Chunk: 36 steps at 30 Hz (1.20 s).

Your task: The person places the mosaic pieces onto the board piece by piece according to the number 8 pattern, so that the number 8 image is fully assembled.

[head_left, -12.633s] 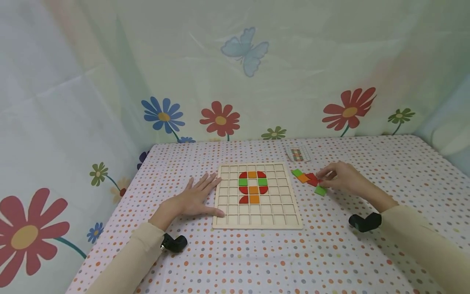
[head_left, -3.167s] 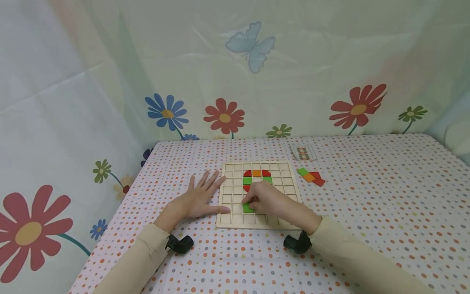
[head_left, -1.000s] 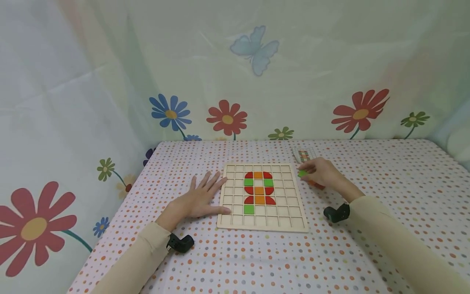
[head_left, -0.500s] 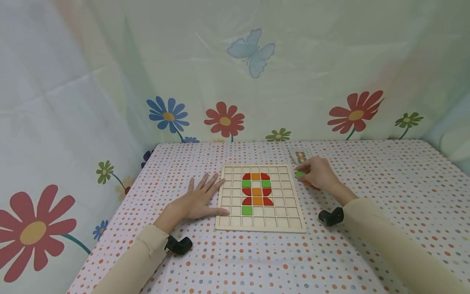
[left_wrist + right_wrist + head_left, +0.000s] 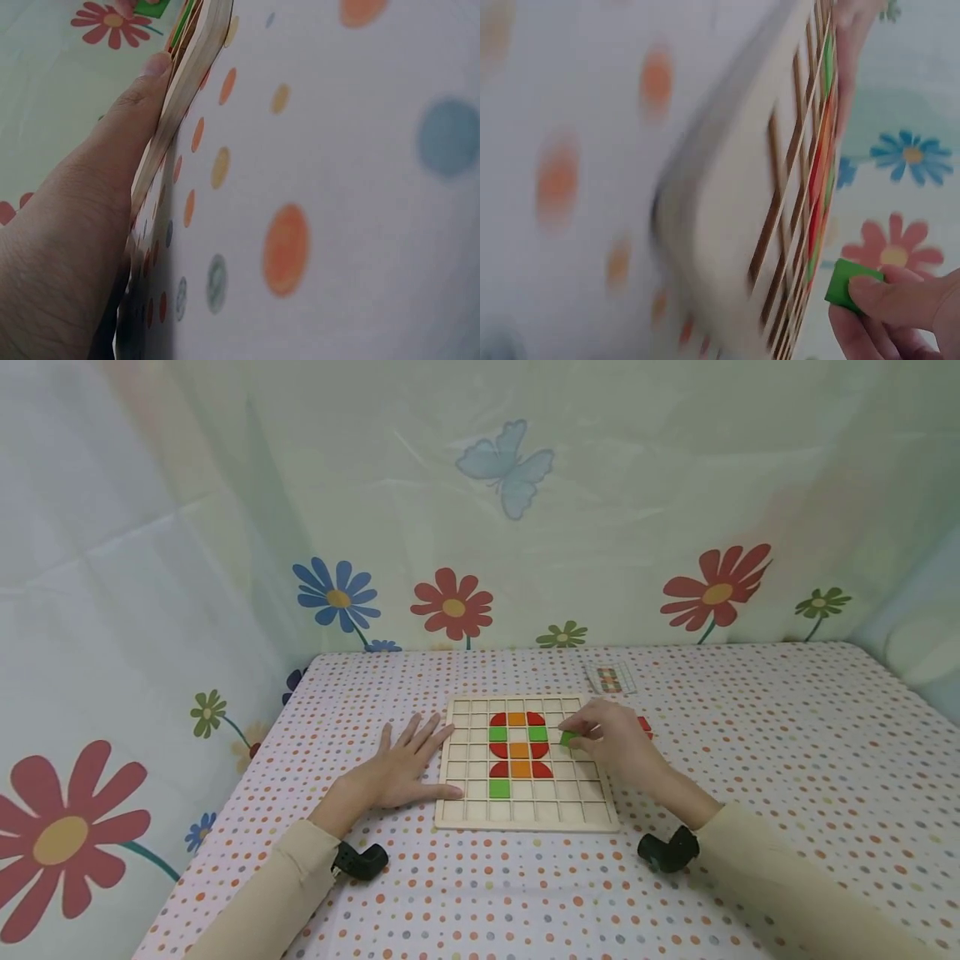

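Observation:
A square wooden grid board [image 5: 453, 814] lies on the table, with red, orange and green tiles set in its cells. Spread flat at its left side, my left hand [image 5: 397, 770] rests its thumb and fingertips on the edge. In the left wrist view the thumb [image 5: 124, 124] lies along the board's rim. My right hand [image 5: 622, 747] pinches a green square tile [image 5: 567, 738] between thumb and fingers, above the board's right part. The right wrist view shows this green tile [image 5: 840, 283] held up off the grid. Lowest in the pattern sits another green tile [image 5: 499, 788].
Loose red tiles [image 5: 644, 725] lie right of the board, partly hidden by the right hand. Behind them is a small card [image 5: 610, 679] printed with a coloured grid pattern. A dotted cloth [image 5: 480, 893] covers the table, and a flowered curtain [image 5: 375, 485] stands behind it.
Since 12.6 s ago, a red and a green tile have joined the pattern. My right hand then picked up another green tile and moved left over the board. The left hand has stayed put.

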Each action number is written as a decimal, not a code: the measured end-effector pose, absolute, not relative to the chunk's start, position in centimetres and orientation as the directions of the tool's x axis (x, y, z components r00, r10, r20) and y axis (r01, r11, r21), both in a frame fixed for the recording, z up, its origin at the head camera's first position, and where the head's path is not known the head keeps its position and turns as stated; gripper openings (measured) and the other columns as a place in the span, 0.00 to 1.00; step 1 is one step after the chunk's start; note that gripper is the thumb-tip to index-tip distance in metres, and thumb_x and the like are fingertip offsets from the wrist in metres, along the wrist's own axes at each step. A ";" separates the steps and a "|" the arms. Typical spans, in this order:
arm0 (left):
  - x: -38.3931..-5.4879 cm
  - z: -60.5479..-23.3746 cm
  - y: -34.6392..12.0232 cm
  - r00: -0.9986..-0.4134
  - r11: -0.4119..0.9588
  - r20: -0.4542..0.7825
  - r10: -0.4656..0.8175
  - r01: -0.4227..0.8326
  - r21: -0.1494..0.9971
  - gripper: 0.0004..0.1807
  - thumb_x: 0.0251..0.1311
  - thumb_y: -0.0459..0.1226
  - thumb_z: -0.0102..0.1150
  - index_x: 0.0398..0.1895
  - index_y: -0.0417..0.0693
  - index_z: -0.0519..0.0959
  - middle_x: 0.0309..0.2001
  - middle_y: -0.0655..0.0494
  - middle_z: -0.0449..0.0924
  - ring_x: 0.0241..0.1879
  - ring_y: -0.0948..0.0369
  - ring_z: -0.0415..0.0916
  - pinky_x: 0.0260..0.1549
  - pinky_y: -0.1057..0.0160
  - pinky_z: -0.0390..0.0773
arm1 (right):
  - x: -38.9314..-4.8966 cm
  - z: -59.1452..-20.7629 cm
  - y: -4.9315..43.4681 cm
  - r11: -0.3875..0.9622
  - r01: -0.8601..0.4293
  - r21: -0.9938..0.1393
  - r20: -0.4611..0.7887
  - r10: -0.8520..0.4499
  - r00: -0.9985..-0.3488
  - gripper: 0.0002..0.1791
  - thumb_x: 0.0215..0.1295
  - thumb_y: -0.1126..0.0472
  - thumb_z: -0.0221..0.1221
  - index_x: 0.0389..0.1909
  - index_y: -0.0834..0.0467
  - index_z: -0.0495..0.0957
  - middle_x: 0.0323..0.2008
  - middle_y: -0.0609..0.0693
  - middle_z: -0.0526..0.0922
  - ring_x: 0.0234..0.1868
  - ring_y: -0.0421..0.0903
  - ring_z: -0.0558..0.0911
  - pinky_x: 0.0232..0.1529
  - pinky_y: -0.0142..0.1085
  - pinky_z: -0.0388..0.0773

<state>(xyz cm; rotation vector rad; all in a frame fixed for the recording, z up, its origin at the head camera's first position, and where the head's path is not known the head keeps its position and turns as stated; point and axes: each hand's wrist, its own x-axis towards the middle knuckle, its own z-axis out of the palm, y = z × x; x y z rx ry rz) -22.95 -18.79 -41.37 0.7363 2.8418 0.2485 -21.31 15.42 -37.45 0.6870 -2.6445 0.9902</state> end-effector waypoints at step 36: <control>-22.9 -41.2 -18.8 -0.862 0.868 -0.151 0.484 0.450 0.211 0.59 0.62 0.75 0.51 0.87 0.58 0.43 0.86 0.50 0.34 0.84 0.45 0.26 0.74 0.26 0.30 | -19.2 -37.4 13.0 0.607 -0.498 -0.619 0.125 -0.550 -0.825 0.10 0.59 0.75 0.72 0.38 0.60 0.92 0.34 0.45 0.85 0.36 0.39 0.80 0.37 0.31 0.81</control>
